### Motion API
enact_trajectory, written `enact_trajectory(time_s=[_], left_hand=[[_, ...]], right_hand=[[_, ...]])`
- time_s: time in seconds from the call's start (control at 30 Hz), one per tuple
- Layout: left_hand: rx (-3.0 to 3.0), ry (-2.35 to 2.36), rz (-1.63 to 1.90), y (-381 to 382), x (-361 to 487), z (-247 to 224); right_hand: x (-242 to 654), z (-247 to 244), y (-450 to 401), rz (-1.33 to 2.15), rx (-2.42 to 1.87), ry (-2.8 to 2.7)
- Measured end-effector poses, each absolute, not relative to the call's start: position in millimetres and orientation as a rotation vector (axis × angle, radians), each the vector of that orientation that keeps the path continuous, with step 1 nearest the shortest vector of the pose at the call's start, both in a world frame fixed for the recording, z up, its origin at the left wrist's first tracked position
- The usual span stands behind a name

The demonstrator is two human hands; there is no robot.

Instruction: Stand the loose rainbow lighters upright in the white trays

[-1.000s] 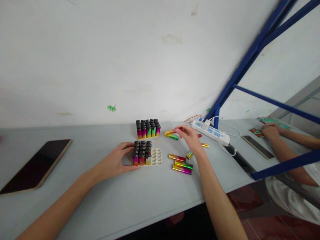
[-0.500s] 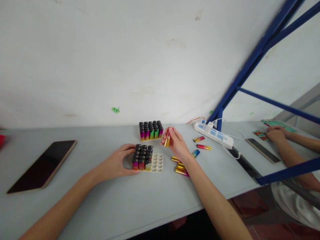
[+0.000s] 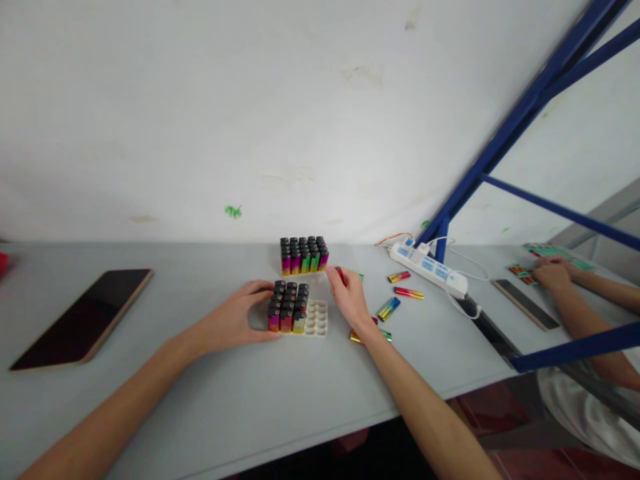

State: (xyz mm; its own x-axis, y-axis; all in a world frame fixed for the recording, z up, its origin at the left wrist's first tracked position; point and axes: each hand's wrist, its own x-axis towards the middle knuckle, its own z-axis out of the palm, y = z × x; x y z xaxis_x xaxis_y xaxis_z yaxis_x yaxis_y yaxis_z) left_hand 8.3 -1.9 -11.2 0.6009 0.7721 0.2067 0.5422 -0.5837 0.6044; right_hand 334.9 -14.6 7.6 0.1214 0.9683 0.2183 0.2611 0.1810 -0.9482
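My left hand (image 3: pixel 233 321) curves round the left side of a white tray (image 3: pixel 319 325) of black-topped lighters (image 3: pixel 287 320), thumb at the front corner and fingers behind. The lighters stand upright in the tray's left columns, and bare round pockets show on its right. Just right of this tray, my right hand (image 3: pixel 349 294) is closed on a red lighter (image 3: pixel 341 275), mostly hidden by the fingers. Loose lighters lie round the right wrist, among them a blue and yellow lighter (image 3: pixel 389 309) and a gold one (image 3: pixel 355 337) partly under the forearm.
Behind stands a second block of upright lighters (image 3: pixel 304 259), near the wall. Two red lighters (image 3: pixel 409 293) lie by a white power strip (image 3: pixel 429 268) with cables. A dark tablet (image 3: pixel 85 317) is at left. Beyond the blue frame (image 3: pixel 493 150), another person's hands (image 3: pixel 553 272) work at the table.
My right hand has turned and come slightly lower, so the gold body of its lighter no longer shows. The left hand keeps its place at the tray. The view has shifted slightly.
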Motion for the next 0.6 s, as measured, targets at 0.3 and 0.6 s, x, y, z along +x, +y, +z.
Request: enact_trajectory(time_s=[0.3, 0.6], left_hand=[[2.332, 1.066, 0.629, -2, 8, -11], [2.327, 1.049, 0.640, -4, 10, -8]], right_hand=[[337, 6, -20, 0.667, -1.338, -1.524], [346, 13, -28, 0.684, -1.164, -1.817]])
